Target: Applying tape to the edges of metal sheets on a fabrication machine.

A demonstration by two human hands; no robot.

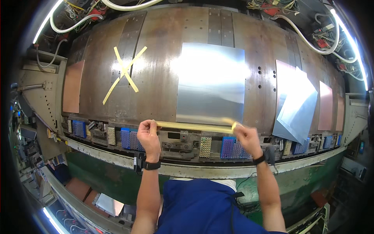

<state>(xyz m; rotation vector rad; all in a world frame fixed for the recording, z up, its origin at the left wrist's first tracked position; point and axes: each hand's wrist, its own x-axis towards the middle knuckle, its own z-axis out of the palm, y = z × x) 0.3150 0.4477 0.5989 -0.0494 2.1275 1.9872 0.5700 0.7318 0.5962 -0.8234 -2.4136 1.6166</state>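
Observation:
A strip of yellow tape [194, 126] is stretched nearly level between my two hands, just over the near edge of the metal bed. Its left end is pinched between the thumb and fingers of my left hand [149, 136]. My right hand [246, 139] is closed on the other end, where a short piece of tape sticks up past the fingers, smeared by motion. Just beyond the strip lies a shiny silver metal sheet [210, 85], flat on the brown metal bed [159, 78]. Farther left, two yellow tape strips [124, 73] are stuck down in a cross.
Right of the silver sheet, loose silver sheets [298, 105] overlap a copper-coloured sheet [285, 72]. More copper-coloured sheets lie at the far left [74, 87] and right [325, 105]. Blue and cream pin blocks [205, 147] line the near edge. White hoses hang behind.

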